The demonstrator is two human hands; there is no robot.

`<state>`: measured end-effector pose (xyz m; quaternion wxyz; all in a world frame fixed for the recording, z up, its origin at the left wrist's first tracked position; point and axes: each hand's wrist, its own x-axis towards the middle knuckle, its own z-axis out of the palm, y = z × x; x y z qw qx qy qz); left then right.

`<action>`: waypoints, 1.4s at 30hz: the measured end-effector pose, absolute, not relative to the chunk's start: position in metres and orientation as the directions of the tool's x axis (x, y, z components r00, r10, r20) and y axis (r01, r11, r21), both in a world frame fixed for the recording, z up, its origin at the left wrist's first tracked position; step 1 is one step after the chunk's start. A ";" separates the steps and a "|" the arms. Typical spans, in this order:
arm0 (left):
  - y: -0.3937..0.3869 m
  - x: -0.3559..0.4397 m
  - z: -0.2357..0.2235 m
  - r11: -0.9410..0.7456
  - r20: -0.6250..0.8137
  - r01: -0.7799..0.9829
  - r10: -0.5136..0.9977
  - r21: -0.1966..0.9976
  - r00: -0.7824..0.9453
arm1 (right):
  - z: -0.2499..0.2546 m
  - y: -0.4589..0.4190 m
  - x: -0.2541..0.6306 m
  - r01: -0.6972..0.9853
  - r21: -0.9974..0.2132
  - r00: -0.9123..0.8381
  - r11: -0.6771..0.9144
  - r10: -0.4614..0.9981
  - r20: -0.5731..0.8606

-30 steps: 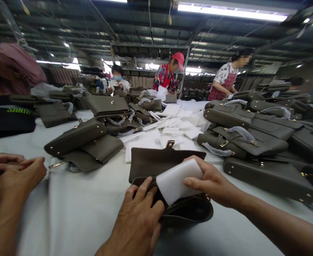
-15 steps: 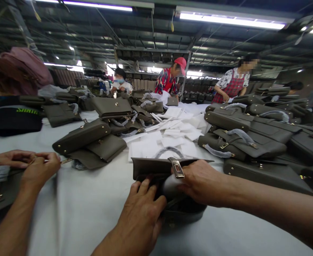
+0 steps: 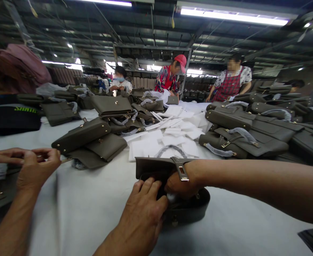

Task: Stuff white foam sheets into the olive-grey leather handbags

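Bag held open at the near middle of the table

Bag lies near the middle, long side running left to right, flap up at its far side. Left hand presses the bag's left edge, fingers spread wide on it. Right hand comes from the right and reaches down inside, closed on a white pad. Both hands touch the bag.

This is a handbag factory floor. A long white-covered table carries heaps of identical olive-grey handbags and loose white foam sheets. Several people in aprons work along it under fluorescent tube lights and a bare steel-framed roof.
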<state>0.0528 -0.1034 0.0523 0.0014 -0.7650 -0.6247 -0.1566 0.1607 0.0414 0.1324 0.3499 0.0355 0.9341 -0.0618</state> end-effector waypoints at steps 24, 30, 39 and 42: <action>-0.097 0.038 0.064 -0.263 0.286 0.941 0.938 0.214 0.197 | 0.166 0.035 0.218 0.191 0.169 -0.840 0.967 0.250 -0.482; -0.099 0.035 0.060 -0.262 0.325 0.927 0.931 0.268 0.169 | 0.162 0.025 0.204 0.379 0.179 -0.827 0.908 0.419 -0.375; -0.102 0.029 0.057 -0.263 0.353 0.891 0.927 0.370 0.127 | 0.137 0.010 0.192 0.209 0.309 -0.886 0.928 0.313 -0.341; -0.104 0.027 0.060 -0.252 0.330 0.899 0.935 0.358 0.131 | 0.123 0.009 0.195 0.149 0.001 -0.906 0.989 0.137 -0.400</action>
